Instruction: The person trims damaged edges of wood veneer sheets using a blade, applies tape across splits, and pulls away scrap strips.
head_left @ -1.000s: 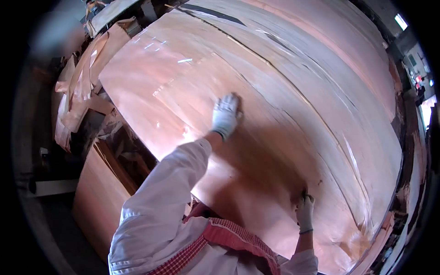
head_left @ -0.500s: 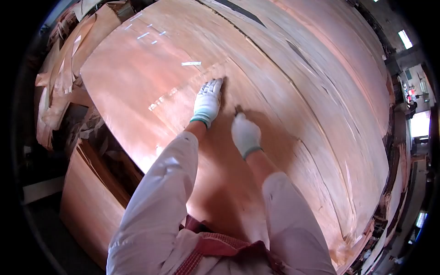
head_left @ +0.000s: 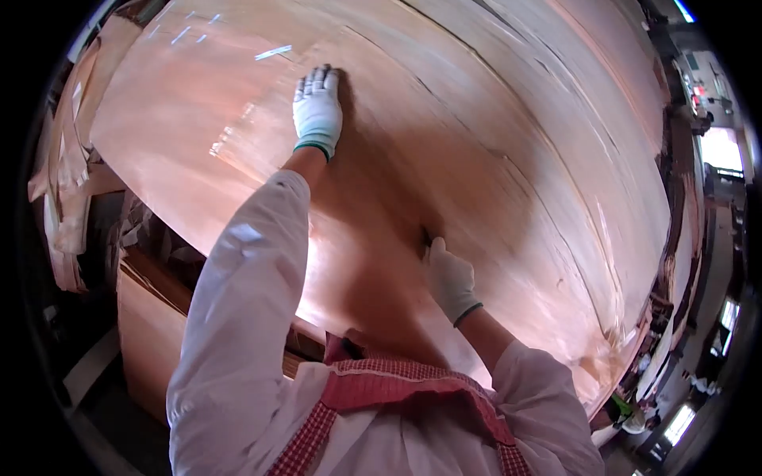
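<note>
A large pinkish wood veneer sheet (head_left: 373, 198) spreads under both hands, with long cracks running across its right part. My left hand (head_left: 317, 109), in a white glove with a green cuff, lies flat on it with the fingers stretched out. Lower and to the right, my right hand (head_left: 452, 278) is gloved too and closed round something small and dark that pokes out at its fingertips; what it is cannot be made out. A strip of white tape (head_left: 274, 52) sticks to the sheet above my left hand, and shorter strips lie farther left.
Torn veneer pieces (head_left: 75, 159) hang in a heap beyond the sheet's left edge. A stack of boards (head_left: 151, 341) stands below them. More ragged veneer edges line the right side. A partly visible person (head_left: 635, 420) is at the lower right.
Since the previous frame, my right hand has moved back toward my body, away from my left hand, which stays flat farther up the sheet. The head view has also shifted.
</note>
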The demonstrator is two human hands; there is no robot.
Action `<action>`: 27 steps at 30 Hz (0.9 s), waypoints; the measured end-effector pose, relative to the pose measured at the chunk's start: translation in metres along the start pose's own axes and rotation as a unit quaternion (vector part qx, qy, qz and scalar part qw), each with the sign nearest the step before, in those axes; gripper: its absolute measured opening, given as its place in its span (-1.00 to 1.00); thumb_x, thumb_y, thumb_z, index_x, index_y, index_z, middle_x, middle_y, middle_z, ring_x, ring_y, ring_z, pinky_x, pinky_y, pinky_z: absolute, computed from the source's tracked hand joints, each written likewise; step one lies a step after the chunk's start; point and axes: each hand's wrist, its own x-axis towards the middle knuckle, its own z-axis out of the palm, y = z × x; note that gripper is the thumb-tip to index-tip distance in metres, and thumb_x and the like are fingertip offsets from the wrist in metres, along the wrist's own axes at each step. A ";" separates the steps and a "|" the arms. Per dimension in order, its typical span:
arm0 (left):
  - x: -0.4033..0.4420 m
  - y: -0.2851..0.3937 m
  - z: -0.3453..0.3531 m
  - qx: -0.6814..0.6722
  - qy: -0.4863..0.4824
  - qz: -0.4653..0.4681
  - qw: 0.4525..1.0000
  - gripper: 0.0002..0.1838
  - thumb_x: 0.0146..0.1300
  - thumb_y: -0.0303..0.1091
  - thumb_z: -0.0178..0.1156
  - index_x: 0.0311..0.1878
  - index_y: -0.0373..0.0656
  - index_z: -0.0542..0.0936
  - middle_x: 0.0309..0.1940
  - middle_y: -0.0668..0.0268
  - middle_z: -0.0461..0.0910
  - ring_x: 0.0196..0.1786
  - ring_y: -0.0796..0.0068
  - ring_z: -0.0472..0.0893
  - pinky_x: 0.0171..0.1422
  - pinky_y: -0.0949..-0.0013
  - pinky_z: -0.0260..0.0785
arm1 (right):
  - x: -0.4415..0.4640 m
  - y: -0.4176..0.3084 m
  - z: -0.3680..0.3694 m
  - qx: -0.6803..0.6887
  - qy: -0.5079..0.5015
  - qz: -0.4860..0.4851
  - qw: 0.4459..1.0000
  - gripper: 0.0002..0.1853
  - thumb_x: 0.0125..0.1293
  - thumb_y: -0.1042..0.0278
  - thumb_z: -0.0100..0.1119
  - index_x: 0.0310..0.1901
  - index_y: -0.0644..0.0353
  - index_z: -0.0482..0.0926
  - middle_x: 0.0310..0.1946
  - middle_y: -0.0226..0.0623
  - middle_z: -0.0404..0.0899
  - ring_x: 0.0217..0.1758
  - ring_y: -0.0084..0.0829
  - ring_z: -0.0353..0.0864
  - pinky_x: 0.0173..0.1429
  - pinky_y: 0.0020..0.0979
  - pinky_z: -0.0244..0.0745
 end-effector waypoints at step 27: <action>-0.278 0.422 -0.042 -0.091 -0.176 0.350 0.916 -0.55 0.40 -0.21 -0.06 0.30 -0.15 0.37 0.38 0.18 0.28 0.46 0.27 0.19 0.57 0.15 -0.11 | -0.209 0.464 0.076 0.119 0.020 -0.035 0.992 -0.83 0.37 0.22 0.05 -0.27 0.13 0.51 -0.55 -0.30 0.57 -0.61 -0.29 0.58 -0.55 -0.25 0.49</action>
